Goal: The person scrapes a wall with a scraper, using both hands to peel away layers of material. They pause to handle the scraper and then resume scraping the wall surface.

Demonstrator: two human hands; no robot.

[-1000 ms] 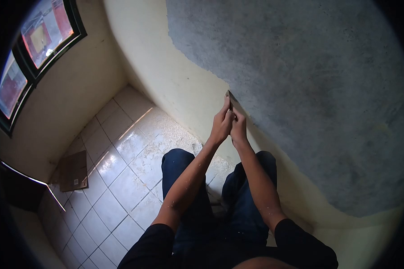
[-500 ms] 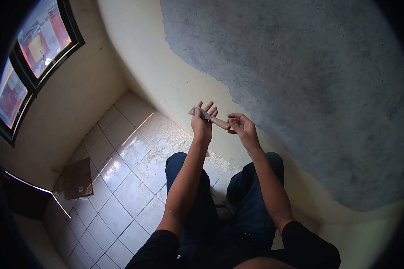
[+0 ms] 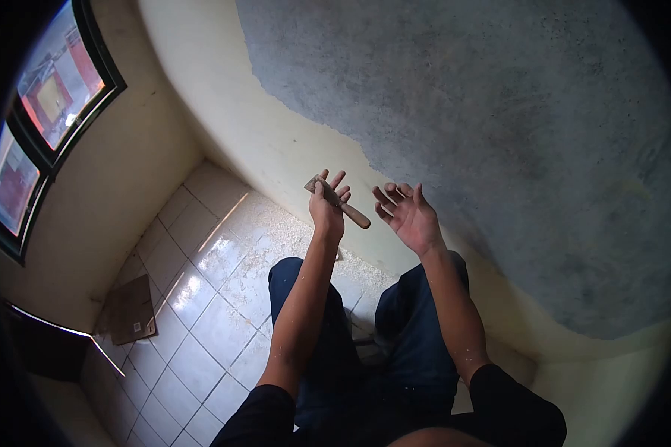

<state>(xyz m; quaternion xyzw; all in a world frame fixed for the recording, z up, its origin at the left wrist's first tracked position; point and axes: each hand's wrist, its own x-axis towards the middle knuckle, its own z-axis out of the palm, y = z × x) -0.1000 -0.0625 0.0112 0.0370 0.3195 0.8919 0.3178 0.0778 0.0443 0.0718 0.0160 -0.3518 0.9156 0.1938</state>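
Note:
My left hand (image 3: pixel 326 214) holds a scraper (image 3: pixel 356 216) across its palm, with the thumb over the blade. The scraper's wooden handle sticks out to the right, and its dusty flat blade points up to the left. To the right of the handle's end is my right hand (image 3: pixel 413 223), palm turned up, fingers apart and slightly curled, touching nothing. Both hands are raised above my knees, in front of a wall with a large bare grey patch (image 3: pixel 462 112) bordered by cream paint (image 3: pixel 306 149).
Pale flakes (image 3: pixel 276 235) are scattered over the white tiled floor (image 3: pixel 209 316) along the wall's foot. A brown cardboard piece (image 3: pixel 132 309) lies on the left. A dark-framed window (image 3: pixel 56 97) is in the left wall. My knees (image 3: pixel 417 298) are bent below my hands.
My right hand has let go of the scraper's handle end, moved right and turned palm up with fingers spreading. The scraper stays in my left hand, its handle tilted further down.

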